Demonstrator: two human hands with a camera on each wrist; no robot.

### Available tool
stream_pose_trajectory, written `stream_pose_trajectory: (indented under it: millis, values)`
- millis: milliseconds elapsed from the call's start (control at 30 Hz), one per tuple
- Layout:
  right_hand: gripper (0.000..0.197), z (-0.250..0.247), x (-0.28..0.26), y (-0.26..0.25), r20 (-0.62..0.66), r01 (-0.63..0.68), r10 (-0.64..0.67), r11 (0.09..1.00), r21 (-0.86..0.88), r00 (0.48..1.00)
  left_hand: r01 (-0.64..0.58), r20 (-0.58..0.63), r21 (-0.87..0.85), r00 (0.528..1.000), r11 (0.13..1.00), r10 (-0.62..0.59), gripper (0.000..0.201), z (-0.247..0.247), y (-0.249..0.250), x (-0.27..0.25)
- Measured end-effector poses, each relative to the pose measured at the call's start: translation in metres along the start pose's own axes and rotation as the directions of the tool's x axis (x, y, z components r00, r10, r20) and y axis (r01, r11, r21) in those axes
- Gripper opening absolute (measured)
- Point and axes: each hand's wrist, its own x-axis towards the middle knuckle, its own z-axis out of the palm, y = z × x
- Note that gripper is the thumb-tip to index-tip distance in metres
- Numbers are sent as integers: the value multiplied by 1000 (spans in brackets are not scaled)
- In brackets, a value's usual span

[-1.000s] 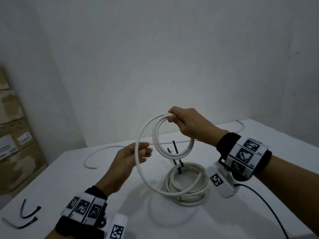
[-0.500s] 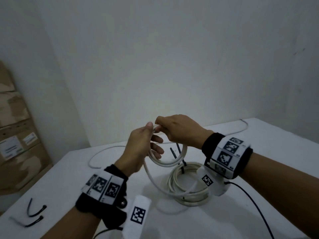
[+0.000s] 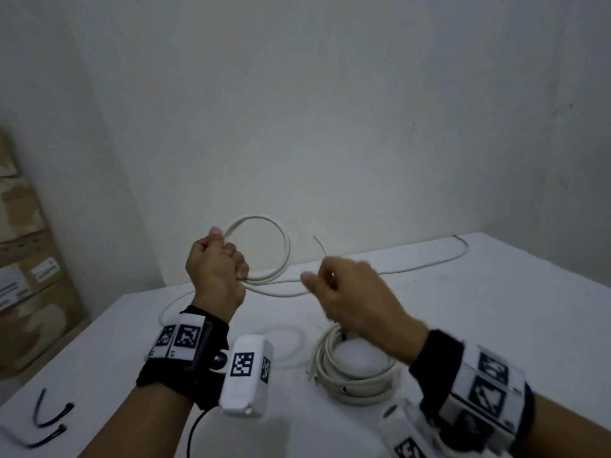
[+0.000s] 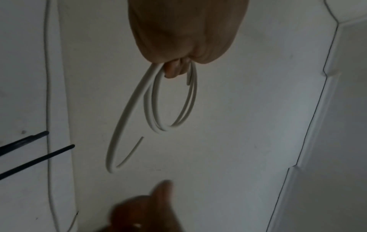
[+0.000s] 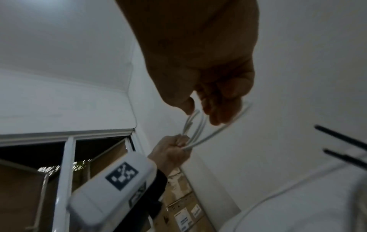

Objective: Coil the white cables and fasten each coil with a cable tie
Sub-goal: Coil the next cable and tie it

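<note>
Gripping white cable (image 3: 264, 246) loops in left hand (image 3: 215, 269) fingers; right hand (image 3: 347, 292) fingers curling round its trailing strand

White table (image 3: 496, 325) against plain walls (image 3: 330, 110), cardboard boxes (image 3: 29, 292) left.

Tied coil (image 3: 353, 368) probably blocks right hand (image 3: 350, 292)

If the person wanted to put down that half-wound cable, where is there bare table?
Bare white table lies right of the finished white coil, up to the far loose white cable. Also between the black cable ties and the left hand. Around the coil it is crowded.
</note>
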Motion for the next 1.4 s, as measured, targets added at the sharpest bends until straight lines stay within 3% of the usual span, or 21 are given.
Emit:
stream_pose_trajectory:
  millis: [67, 133, 233, 300, 400, 600, 767, 933, 1067, 1167, 1400]
  values:
    - [40, 16, -6, 11, 88, -177, 165, 972, 154, 982, 12, 8, -22, 1000, 1000, -12, 24, -3, -1, 1]
    - [32, 27, -2, 21, 86, -286, 276, 865, 413, 957, 27, 31, -18, 999, 999, -26, 25, -5, -5, -3]
    - [11, 35, 11, 22, 54, -267, 386, 523, 809, 921, 43, 66, 5, 997, 999, -43, 27, -10, -10, -10]
    - [3, 36, 20, 19, 10, -186, 388, 420, 888, 922, 49, 94, 31, 994, 998, -51, 26, -14, -13, -15]
    - [11, 35, 31, 15, -33, -133, 337, 457, 880, 941, 74, 152, 53, 985, 996, -81, 27, -21, -20, -22]
    - [15, 40, 31, 18, 25, -141, 232, 498, 856, 972, 106, 245, 110, 961, 988, -130, 29, -31, -21, -27]
    - [19, 53, 25, 10, -86, -65, 204, 633, 771, 975, 66, 304, 195, 945, 979, -124, 26, -33, -27, -37]
    - [12, 58, 19, 6, -128, 60, 23, 790, 610, 992, 58, 359, 235, 923, 970, -142, 23, -44, -25, -42]
    - [13, 66, 24, 10, -115, 62, 1, 838, 542, 993, 177, 417, 273, 864, 946, -282, 21, -57, -16, -38]
    - [16, 78, 26, 11, -99, 133, -99, 881, 453, 990, 278, 417, 293, 824, 915, -384, 16, -72, -5, -29]
    - [23, 110, 25, -8, -65, 285, -282, 881, 378, 957, 214, 334, 318, 886, 924, -321, 22, -112, 11, -30]
